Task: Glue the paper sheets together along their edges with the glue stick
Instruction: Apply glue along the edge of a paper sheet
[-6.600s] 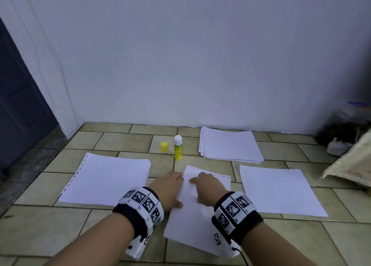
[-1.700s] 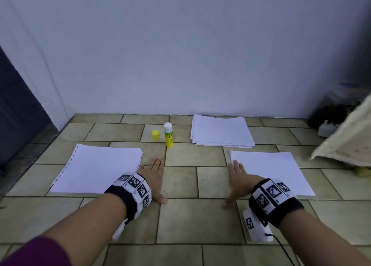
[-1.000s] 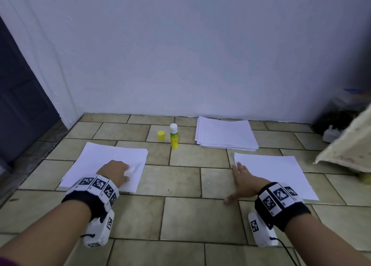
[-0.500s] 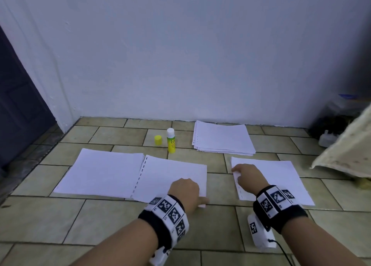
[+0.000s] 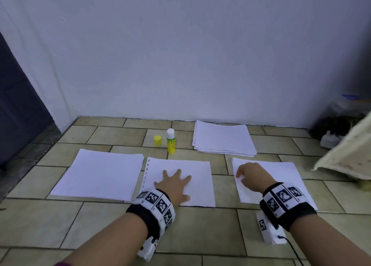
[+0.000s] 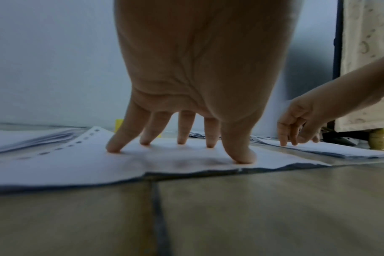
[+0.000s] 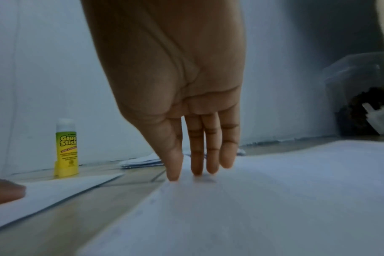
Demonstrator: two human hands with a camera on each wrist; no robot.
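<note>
Pressing the smooth punched sheet [image 5: 178, 177], left hand [image 5: 174, 185] splayed; right hand [image 5: 252, 177] fingertips straight on stack [image 5: 285, 177].

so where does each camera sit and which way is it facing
Head: worn on the head, looking forward and down at the floor and wall; both forearms, left hand and right hand show.
Left wrist: low behind the left hand, facing the wall; spread fingers press the middle sheet.
Right wrist: low behind the right hand, facing the wall; fingertips touch the right stack.
Shared: head and right wrist both show the glue stick.
</note>
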